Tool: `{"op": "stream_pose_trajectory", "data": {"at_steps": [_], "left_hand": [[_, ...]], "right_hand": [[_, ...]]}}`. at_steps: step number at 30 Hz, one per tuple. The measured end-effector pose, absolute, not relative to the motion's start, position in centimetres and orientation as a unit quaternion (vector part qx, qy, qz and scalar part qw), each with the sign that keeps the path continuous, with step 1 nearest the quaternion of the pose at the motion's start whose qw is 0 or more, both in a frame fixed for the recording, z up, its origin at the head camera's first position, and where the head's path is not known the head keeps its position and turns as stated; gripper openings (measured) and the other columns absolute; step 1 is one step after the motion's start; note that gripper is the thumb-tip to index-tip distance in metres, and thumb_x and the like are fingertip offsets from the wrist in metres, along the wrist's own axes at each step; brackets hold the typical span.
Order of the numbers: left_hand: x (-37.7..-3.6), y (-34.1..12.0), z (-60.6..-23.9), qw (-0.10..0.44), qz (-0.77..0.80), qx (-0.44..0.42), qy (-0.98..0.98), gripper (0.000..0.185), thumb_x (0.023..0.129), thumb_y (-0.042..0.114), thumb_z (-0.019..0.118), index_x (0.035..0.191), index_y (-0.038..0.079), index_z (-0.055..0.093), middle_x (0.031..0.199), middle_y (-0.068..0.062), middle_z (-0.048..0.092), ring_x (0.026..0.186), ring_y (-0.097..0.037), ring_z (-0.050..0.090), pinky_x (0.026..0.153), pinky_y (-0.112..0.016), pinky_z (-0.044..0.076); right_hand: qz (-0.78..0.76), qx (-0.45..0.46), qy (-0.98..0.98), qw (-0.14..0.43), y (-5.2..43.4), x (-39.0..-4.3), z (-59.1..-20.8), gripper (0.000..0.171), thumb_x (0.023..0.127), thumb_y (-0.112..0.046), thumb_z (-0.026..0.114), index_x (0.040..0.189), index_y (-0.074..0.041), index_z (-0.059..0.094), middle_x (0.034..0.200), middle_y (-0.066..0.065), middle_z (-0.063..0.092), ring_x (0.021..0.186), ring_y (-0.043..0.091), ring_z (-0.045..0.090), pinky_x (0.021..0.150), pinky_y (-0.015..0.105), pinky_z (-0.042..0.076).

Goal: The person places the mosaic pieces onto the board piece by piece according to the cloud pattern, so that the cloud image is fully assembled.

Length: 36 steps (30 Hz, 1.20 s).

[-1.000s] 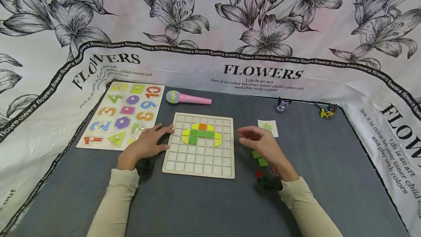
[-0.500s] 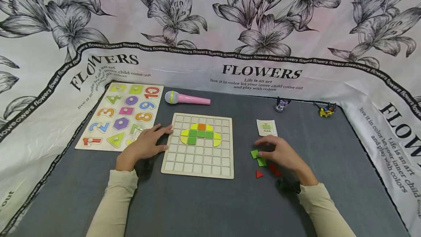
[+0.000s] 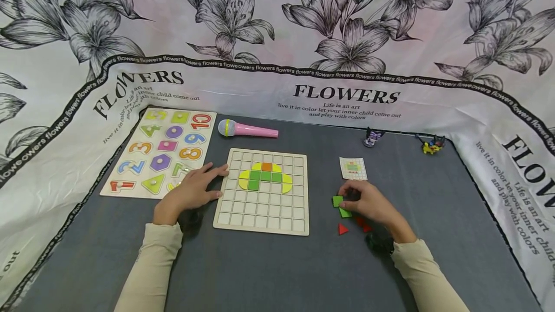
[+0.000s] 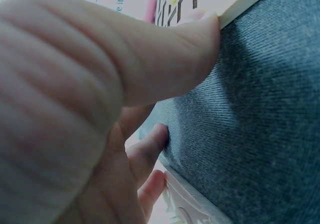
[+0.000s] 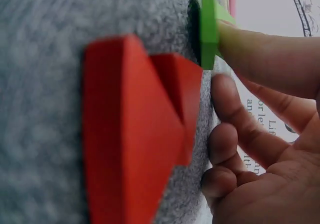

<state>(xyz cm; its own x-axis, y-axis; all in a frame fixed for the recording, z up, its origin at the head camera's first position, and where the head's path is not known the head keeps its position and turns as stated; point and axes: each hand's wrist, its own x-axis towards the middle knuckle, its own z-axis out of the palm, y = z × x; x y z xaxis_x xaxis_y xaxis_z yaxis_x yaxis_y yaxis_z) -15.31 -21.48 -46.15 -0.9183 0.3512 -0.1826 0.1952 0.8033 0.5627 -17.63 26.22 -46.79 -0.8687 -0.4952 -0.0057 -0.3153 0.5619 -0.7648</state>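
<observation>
My left hand (image 3: 192,191) rests beside the wooden grid board (image 3: 260,211), its thumb and a fingertip touching the left edge. In the left wrist view the thumb (image 4: 175,59) meets the board's rim. Yellow, green and orange pieces fill part of the grid, with a square gap in the lower green row. To the board's right, my right hand (image 3: 368,203) pinches a green square tile (image 3: 337,201) between thumb and index finger, low over the cloth. A second green tile (image 3: 345,213) lies just below it. Red triangular pieces (image 5: 135,129) lie under the hand, one (image 3: 342,229) apart.
A small pattern card (image 3: 353,168) lies beyond my right hand. A number-and-shape puzzle board (image 3: 147,148) lies at left, partly under my left hand. A pink toy microphone (image 3: 249,130) and two small figurines (image 3: 372,137) are at the back, near the flower-printed cloth.
My right hand has moved from beside the board back right and down to the green tiles. Its fingers have closed on one, which has turned slightly. The left hand stays put.
</observation>
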Motion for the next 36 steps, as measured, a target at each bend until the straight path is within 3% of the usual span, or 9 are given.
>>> {"op": "stream_pose_trajectory", "data": {"at_steps": [10, 22, 32, 36], "left_hand": [[-15.2, -21.6, -46.0, 0.139, 0.279, 0.149, 0.938, 0.069, 0.103, 0.015, 0.073, 0.164, 0.005, 0.042, 0.165, -0.022, 0.043, 0.159, -0.048, 0.018, 0.124, -0.07, 0.012], [-15.1, -21.5, -46.0, 0.145, 0.276, 0.141, 0.939, 0.071, 0.103, 0.015, 0.073, 0.165, 0.006, 0.04, 0.165, -0.022, 0.044, 0.16, -0.048, 0.017, 0.125, -0.07, 0.011], [-15.3, -21.5, -46.3, 0.147, 0.275, 0.137, 0.94, 0.071, 0.103, 0.017, 0.073, 0.166, 0.008, 0.04, 0.166, -0.021, 0.042, 0.16, -0.047, 0.017, 0.125, -0.07, 0.012], [-15.2, -21.6, -46.1, 0.14, 0.274, 0.147, 0.94, 0.071, 0.103, 0.017, 0.073, 0.165, 0.006, 0.041, 0.165, -0.021, 0.044, 0.16, -0.048, 0.018, 0.125, -0.07, 0.011]], "right_hand": [[-0.428, -0.175, 0.879, 0.116, 24.9, -17.4, -46.2, 0.005, 0.094, -0.006, 0.082, 0.097, -0.007, 0.079, 0.086, 0.001, 0.071, 0.078, 0.018, 0.064, 0.066, 0.029, 0.054], [-0.45, -0.201, 0.862, 0.118, 20.9, -18.5, -45.7, 0.005, 0.094, -0.005, 0.081, 0.097, -0.009, 0.082, 0.085, 0.001, 0.073, 0.075, 0.019, 0.064, 0.067, 0.031, 0.054], [-0.471, -0.231, 0.842, 0.128, 16.7, -19.2, -45.4, 0.005, 0.094, -0.007, 0.081, 0.095, -0.003, 0.08, 0.084, 0.002, 0.071, 0.075, 0.022, 0.061, 0.065, 0.031, 0.051], [-0.464, -0.256, 0.84, 0.116, 14.7, -19.4, -45.2, 0.003, 0.094, -0.008, 0.081, 0.091, -0.006, 0.08, 0.082, 0.0, 0.07, 0.074, 0.02, 0.059, 0.064, 0.032, 0.048]]}}
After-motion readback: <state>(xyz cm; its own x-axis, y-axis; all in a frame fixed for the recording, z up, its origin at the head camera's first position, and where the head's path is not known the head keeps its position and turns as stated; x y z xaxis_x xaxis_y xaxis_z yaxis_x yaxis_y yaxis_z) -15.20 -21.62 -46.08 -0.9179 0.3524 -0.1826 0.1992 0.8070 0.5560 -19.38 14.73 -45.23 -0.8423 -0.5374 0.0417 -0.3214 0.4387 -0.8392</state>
